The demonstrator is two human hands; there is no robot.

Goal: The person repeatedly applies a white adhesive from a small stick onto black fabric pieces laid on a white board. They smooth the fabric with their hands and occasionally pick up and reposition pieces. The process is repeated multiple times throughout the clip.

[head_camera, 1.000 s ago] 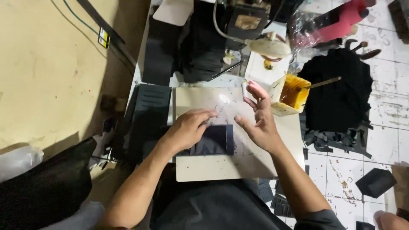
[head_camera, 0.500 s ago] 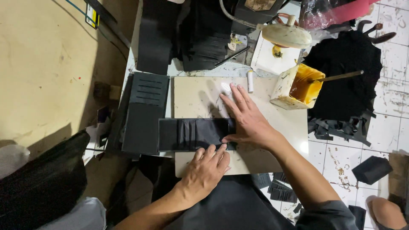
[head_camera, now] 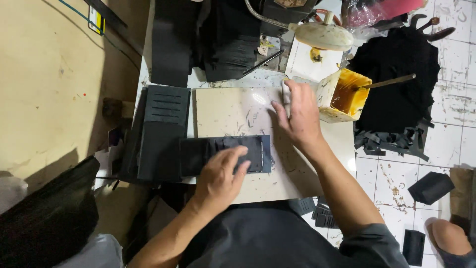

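A dark, oblong leather piece with card slots (head_camera: 208, 154) lies flat across the near part of a cream work board (head_camera: 228, 109). My left hand (head_camera: 223, 176) presses on the piece's right half with fingers spread flat. My right hand (head_camera: 297, 116) reaches over the board's far right corner. Its fingertips touch a small white stick (head_camera: 284, 89) there, and the fingers are not closed around it. No other hand touches the leather piece.
A yellow glue tub (head_camera: 342, 94) with a brush handle (head_camera: 391, 81) stands right of the board. Stacked black slotted panels (head_camera: 163, 129) lie to the left. Black leather scraps (head_camera: 396, 99) cover the tiled floor at right. A person's foot (head_camera: 448, 238) shows bottom right.
My right hand left the leather piece and moved to the board's far right corner. My left hand came up from the near edge onto the piece.
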